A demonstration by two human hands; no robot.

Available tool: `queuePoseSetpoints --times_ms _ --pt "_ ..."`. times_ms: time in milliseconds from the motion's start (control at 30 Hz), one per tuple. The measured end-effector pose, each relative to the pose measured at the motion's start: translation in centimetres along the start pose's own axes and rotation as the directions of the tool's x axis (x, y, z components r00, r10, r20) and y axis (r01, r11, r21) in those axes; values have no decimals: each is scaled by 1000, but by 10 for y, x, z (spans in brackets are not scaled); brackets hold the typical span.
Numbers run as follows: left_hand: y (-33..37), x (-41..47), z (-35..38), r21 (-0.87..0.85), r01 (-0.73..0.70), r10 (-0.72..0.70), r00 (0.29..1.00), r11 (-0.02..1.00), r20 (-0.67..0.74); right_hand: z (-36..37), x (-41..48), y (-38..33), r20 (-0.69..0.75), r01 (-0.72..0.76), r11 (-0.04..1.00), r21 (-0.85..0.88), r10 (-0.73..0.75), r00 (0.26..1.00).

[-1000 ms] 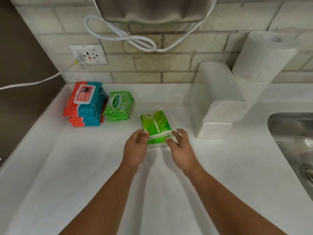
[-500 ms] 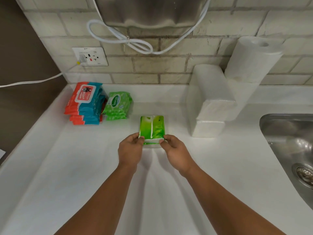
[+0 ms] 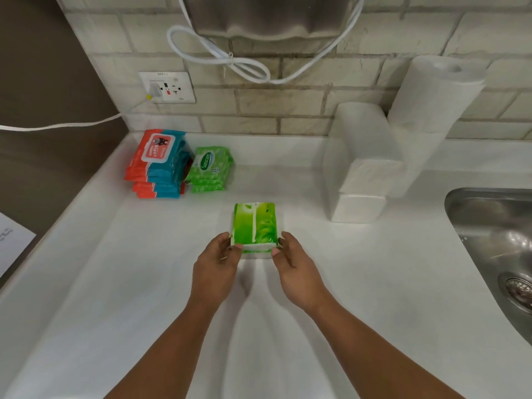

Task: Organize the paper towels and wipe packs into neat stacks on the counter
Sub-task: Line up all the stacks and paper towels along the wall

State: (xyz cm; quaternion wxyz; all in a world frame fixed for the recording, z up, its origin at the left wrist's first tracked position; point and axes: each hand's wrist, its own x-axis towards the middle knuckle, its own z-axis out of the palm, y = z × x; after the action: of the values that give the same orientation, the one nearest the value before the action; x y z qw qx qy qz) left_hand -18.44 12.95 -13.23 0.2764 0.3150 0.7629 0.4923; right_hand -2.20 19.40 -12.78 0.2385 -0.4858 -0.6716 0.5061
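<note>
A bright green tissue pack lies on the white counter, squared to the wall, on top of another like it. My left hand pinches its near left corner and my right hand its near right corner. At the back left stands a stack of red-and-teal wipe packs, with a stack of light green Sanicare wipe packs right beside it. A stack of white folded paper towels stands at the back right, touching a tall paper towel roll.
A steel sink with a drain is sunk into the counter at the right. A wall socket with a white cable sits on the brick wall, below a metal dryer. The counter's left edge drops off beside a brown wall.
The green pack was askew a second ago; both hands have turned it square and slid to its near corners. The camera has shifted slightly right.
</note>
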Motion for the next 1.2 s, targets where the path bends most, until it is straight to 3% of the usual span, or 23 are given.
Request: queuePoseSetpoints --times_ms 100,167,367,533,767,967,1200 --pt "-9 -2 -10 224 -177 145 978 958 149 2 0 4 -35 96 983 -156 -102 994" --pt "-16 0 -12 355 -231 170 966 906 194 4 1 6 -44 101 982 -162 -110 993" --pt "-22 24 -7 475 -259 235 966 841 111 19 17 7 -18 138 980 -140 -142 990" --pt "-21 62 4 560 -258 288 957 787 36 26 50 8 -135 153 975 -160 -175 975" --pt "-15 107 19 589 -256 325 946 766 -12 30 102 1 -237 61 961 -270 -127 963" --pt "-7 135 28 593 -326 353 933 737 74 36 139 -1 -329 -20 949 -316 -89 940" --pt "-3 133 42 453 -307 303 949 837 83 46 175 1 -420 -74 940 -333 -77 904"
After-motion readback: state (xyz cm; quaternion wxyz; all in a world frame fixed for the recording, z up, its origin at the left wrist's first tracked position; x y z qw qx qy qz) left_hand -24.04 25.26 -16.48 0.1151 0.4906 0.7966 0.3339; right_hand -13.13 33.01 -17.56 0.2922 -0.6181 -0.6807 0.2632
